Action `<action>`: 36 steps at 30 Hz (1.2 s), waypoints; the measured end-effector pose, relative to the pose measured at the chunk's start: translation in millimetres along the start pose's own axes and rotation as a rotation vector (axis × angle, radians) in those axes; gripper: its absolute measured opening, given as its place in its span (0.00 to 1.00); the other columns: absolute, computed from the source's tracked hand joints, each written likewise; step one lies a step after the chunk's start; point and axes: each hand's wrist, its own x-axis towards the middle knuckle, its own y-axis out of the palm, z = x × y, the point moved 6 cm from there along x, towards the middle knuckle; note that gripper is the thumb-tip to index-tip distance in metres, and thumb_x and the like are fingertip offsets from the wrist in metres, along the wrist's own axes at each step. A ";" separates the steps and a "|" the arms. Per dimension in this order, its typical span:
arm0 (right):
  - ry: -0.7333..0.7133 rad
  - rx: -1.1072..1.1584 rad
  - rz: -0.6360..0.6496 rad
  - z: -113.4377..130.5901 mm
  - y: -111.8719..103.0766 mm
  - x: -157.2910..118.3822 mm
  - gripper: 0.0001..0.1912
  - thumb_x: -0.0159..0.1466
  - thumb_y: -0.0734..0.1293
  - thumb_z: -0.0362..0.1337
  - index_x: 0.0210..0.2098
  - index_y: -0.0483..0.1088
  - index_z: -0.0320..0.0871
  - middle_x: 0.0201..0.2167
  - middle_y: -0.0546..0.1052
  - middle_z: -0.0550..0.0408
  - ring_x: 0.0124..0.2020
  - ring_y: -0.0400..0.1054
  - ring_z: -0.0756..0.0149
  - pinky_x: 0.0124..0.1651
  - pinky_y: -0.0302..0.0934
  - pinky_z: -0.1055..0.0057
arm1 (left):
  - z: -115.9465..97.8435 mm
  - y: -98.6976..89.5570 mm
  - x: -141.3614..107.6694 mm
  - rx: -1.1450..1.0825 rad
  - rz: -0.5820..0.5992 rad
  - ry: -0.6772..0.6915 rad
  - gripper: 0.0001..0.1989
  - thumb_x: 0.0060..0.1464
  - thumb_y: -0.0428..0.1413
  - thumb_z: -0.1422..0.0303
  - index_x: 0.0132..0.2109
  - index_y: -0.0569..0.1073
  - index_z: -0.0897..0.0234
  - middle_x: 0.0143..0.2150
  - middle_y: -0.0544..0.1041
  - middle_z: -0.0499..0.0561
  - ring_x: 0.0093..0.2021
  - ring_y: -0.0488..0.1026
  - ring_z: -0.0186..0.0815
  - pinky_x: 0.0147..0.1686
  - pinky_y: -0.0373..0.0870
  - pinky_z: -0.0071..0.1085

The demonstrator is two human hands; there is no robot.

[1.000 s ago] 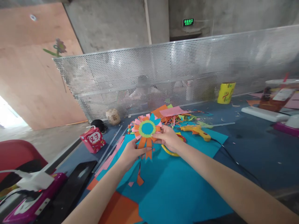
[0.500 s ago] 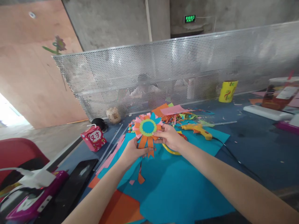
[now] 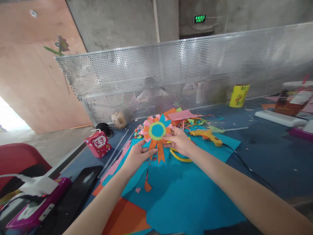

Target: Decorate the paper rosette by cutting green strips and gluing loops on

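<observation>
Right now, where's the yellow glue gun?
In the head view, the yellow glue gun lies right of the right hand, on the far part of the blue paper, just nearer than the pile of paper scraps.

The right hand [image 3: 179,142] hides part of a yellow loop [image 3: 180,159], perhaps a scissor handle.

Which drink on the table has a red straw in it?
The clear plastic cup of brown drink at the far right; the red cardboard drink carton on the left has a white straw.
</observation>
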 end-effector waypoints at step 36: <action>-0.040 -0.169 0.064 -5.7 3.4 -1.6 0.22 0.45 0.70 0.32 0.39 0.62 0.47 0.27 0.68 0.63 0.26 0.66 0.74 0.26 0.62 0.77 | 8.5 -11.8 3.7 -0.248 -0.179 0.007 0.16 0.35 0.64 0.68 0.34 0.71 0.68 0.28 0.77 0.50 0.24 0.73 0.30 0.24 0.70 0.24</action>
